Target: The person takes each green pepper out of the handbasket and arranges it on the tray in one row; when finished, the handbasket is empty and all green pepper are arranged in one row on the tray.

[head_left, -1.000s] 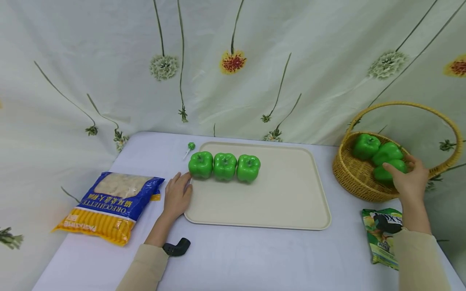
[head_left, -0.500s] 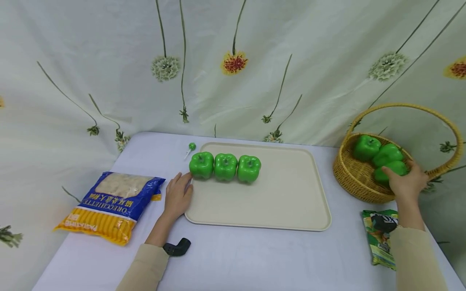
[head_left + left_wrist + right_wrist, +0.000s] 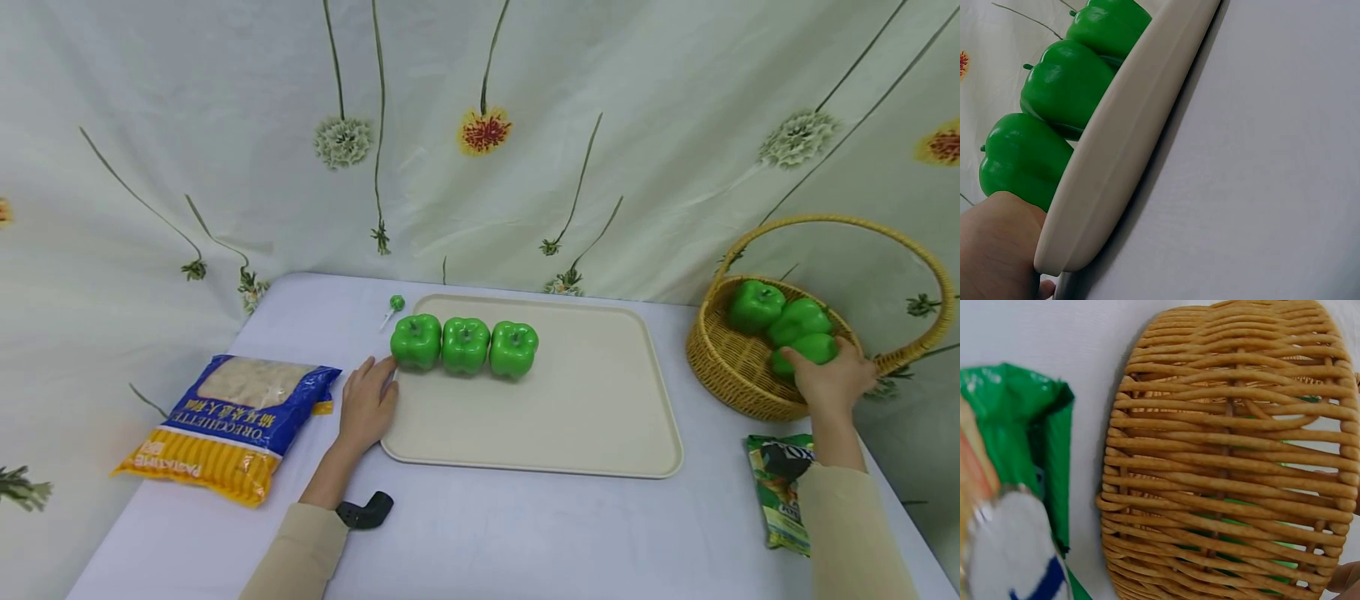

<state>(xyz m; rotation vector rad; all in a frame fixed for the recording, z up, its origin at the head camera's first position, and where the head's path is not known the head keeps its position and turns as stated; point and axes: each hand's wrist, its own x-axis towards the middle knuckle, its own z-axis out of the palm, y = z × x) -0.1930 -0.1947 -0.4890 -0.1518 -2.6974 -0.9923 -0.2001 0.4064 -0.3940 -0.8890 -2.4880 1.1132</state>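
My left hand [image 3: 365, 407] lies at the left edge of the beige tray [image 3: 585, 417], fingers extended and touching its rim. Three green bell peppers stand in a row on the tray: a left one [image 3: 416, 342], a middle one [image 3: 465, 344] and a right one [image 3: 513, 348]. At the far right, my right hand [image 3: 834, 379] reaches over the rim of a wicker basket [image 3: 708, 358]. Thumb and fingers grip the nearest green bell pepper [image 3: 813, 348] inside it, partly hidden by the hand. Two more peppers lie behind it. The right wrist view shows mostly the basket's woven side [image 3: 1229, 456].
A blue and yellow orecchiette pasta bag [image 3: 232, 421] lies at the left. Behind the tray's left corner is a green lollipop [image 3: 397, 302]. A green snack bag [image 3: 780, 500] lies in front of the basket, partly under the right forearm. The basket's tall handle [image 3: 840, 219] arches upward.
My right hand has shifted slightly left and closer around the nearest pepper in the basket, which has tipped a little. My left hand and the tray's peppers stay put.
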